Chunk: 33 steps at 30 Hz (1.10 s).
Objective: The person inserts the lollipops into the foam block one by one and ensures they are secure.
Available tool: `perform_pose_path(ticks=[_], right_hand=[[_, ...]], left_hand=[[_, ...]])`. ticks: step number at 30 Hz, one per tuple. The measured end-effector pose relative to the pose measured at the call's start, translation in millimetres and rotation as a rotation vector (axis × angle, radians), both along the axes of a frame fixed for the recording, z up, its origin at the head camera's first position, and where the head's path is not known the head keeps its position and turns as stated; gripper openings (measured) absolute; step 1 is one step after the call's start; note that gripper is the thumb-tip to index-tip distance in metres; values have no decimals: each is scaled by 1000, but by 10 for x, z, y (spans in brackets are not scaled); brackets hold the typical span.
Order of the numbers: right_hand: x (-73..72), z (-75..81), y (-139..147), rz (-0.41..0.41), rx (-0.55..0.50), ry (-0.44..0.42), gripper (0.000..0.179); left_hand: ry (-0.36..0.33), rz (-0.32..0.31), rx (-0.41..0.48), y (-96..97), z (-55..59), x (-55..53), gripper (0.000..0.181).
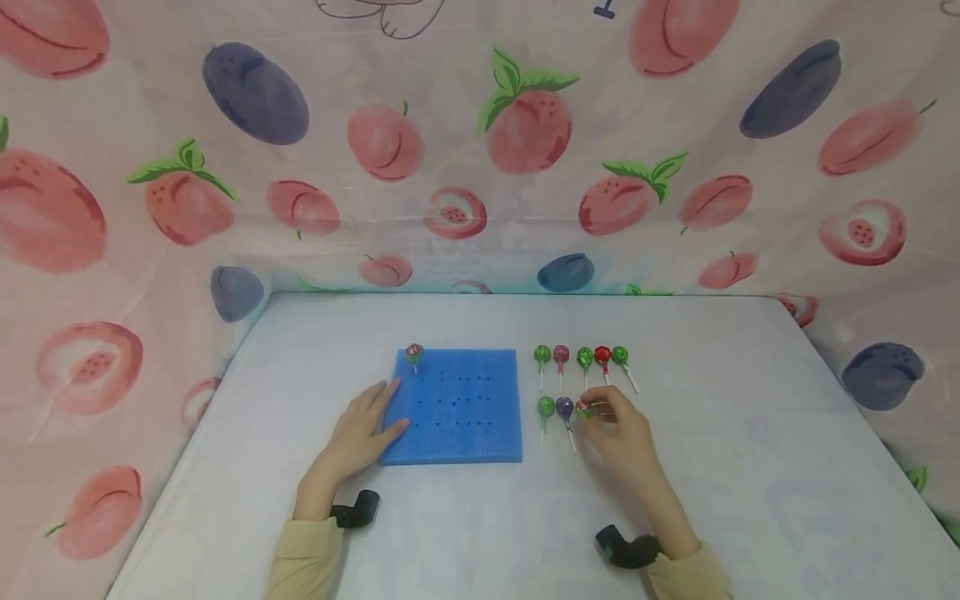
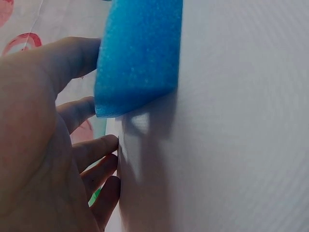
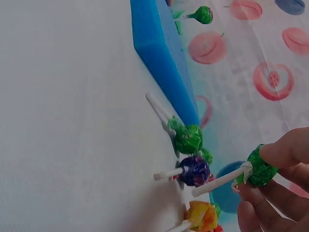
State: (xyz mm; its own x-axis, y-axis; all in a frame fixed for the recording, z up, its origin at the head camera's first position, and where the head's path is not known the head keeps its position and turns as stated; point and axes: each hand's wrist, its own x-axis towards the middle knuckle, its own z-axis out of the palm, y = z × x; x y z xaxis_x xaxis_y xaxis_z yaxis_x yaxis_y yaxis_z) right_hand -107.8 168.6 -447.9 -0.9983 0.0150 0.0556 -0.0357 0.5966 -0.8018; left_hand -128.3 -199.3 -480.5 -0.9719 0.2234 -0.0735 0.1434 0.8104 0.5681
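Note:
A blue foam block [image 1: 461,446] with rows of small holes lies on the table. My left hand [image 1: 360,429] rests at its left edge, thumb over the top and fingers spread along the side. One lollipop [image 1: 414,353] stands in the block's far left corner. My right hand [image 1: 621,433] pinches a green-wrapped lollipop [image 3: 262,167] by its candy head, with the white stick pointing away from the fingers. Beside that hand lie a purple lollipop [image 1: 565,407] and a green lollipop [image 1: 545,407]. A yellow-orange lollipop [image 3: 203,216] shows in the right wrist view; the hand hides it from the head view.
Behind the right hand lies a row of several lollipops, among them a pink one [image 1: 561,354] and a red one [image 1: 602,354]. The white table [image 1: 465,533] meets a fruit-print cloth [image 1: 510,242] at its back and sides. A black wrist device [image 1: 628,550] sits by each sleeve.

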Motion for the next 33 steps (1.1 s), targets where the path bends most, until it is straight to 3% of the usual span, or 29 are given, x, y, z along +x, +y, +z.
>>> perform_pose_path(ticks=[18, 33], right_hand=[[-50, 47, -368, 151, -65, 98, 30], [-206, 214, -592, 232, -84, 63, 40]], left_hand=[[12, -1, -5, -19, -30, -14, 68], [17, -5, -15, -28, -52, -25, 69]])
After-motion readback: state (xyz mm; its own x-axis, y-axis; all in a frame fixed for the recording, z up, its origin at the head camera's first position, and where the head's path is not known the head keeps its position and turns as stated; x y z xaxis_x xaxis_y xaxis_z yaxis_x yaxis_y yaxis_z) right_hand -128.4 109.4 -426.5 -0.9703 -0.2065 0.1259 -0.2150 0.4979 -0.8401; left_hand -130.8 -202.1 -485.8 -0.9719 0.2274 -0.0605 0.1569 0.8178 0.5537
